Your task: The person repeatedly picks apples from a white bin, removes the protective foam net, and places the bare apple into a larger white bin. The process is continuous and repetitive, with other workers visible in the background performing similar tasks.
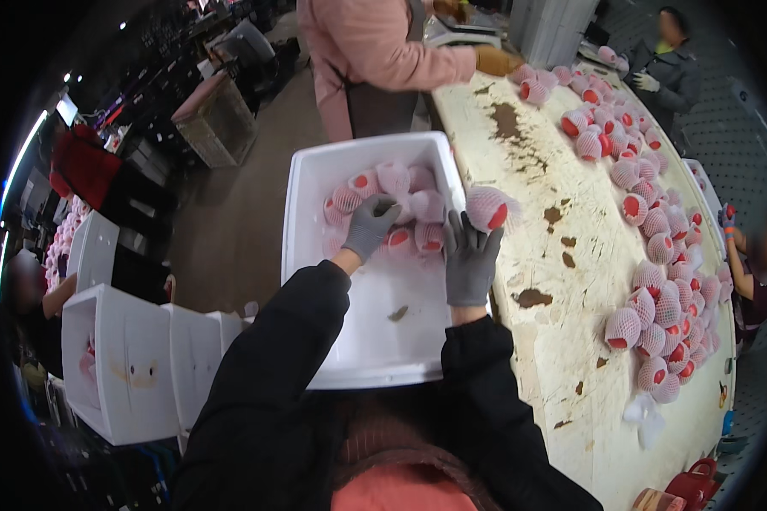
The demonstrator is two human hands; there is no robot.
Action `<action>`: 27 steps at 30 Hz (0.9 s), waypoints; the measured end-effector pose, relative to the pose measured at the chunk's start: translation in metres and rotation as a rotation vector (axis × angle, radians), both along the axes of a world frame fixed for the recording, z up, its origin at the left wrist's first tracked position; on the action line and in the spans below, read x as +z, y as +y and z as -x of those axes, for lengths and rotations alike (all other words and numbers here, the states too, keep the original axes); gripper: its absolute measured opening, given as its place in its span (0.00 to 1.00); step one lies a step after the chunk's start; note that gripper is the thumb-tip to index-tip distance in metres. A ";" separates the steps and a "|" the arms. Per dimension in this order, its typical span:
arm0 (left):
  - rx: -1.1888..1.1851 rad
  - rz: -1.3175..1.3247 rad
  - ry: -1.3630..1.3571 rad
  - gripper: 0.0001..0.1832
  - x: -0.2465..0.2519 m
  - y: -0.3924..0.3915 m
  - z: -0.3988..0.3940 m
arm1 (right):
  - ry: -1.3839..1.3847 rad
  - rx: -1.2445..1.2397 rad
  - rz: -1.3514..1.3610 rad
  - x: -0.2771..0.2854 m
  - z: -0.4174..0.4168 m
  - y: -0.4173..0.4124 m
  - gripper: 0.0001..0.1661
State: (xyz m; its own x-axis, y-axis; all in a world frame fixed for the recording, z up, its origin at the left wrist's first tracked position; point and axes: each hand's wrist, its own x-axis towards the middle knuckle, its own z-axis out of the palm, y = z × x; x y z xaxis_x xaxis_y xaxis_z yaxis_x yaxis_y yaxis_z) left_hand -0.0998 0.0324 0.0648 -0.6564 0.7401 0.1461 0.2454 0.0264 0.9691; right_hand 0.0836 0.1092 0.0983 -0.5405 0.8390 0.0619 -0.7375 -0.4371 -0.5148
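A white foam box [390, 358] stands in front of me, with several red round fruits [393, 177] in pink foam nets grouped in its far half. My left hand [369, 225], in a grey glove, is over these fruits with its fingers bent; whether it grips one is hidden. My right hand [472, 262], also gloved in grey, is at the box's right rim. Its fingers are at a netted red fruit [486, 207], which looks raised above the table edge and hides some fingertips. A small brownish scrap [397, 313] lies on the box floor.
On the right runs a worn white table [550, 383] with a long heap of netted fruits [668, 313]. A person in a pink top [383, 51] reaches over its far end. More foam boxes [140, 364] stand at left; other people are on both sides.
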 end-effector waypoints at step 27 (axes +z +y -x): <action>0.144 0.258 0.330 0.44 -0.002 0.001 0.055 | -0.569 0.258 -0.136 -0.037 0.021 -0.023 0.23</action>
